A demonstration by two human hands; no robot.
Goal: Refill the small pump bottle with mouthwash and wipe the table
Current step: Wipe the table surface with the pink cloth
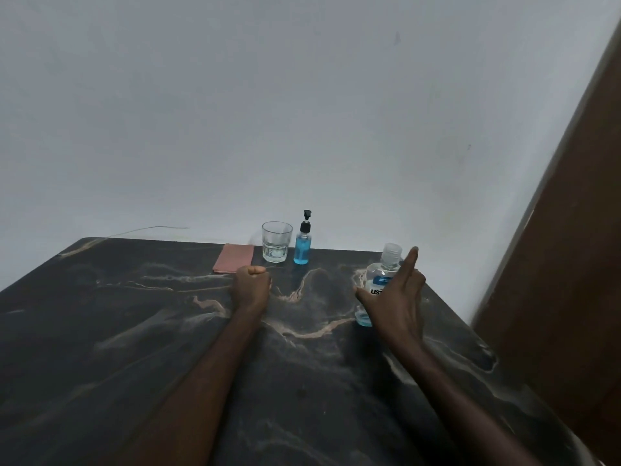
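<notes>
With the right hand (393,297) spread open against the mouthwash bottle (381,280) near the bench (134,331) edge and the left hand (252,284) fisted, fingers should be closed firmly round its body before it is carried to the small pump bottle (302,245).

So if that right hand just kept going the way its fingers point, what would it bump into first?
Probably the mouthwash bottle: the open right hand is right beside it, fingers aimed toward the wall, though depth is unclear.
</notes>
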